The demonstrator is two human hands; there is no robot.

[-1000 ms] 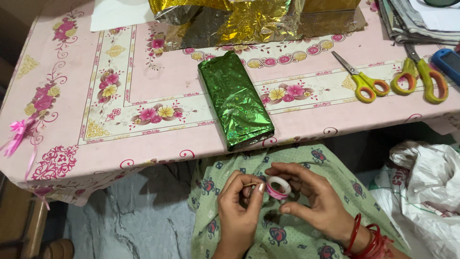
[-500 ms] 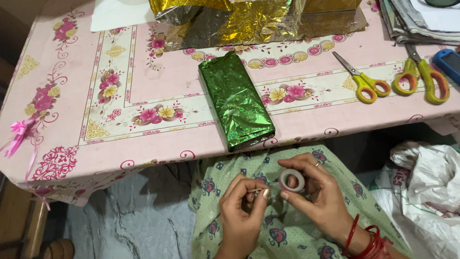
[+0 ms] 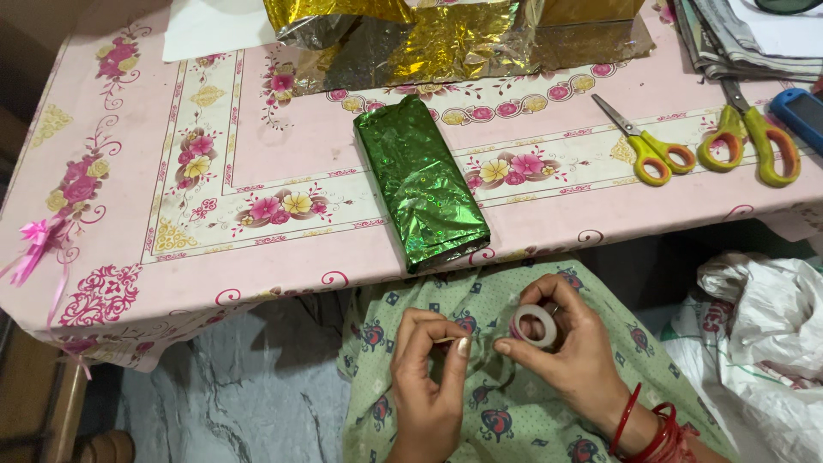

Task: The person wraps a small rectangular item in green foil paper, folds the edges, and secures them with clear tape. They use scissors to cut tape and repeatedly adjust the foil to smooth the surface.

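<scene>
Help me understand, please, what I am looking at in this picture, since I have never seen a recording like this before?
There is no machine here: a person wears a camera on the head, so the single view looks down at their own two bare hands above their lap. The right hand holds a small roll of tape. The left hand pinches what seems to be the tape's pulled-out end, too thin to see clearly. In front stands a table under a pink flowered cloth. On it lie a parcel in green foil, crumpled gold foil, two pairs of yellow-handled scissors, a blue device and folded newspapers. A white plastic bag sits at the right.
</scene>
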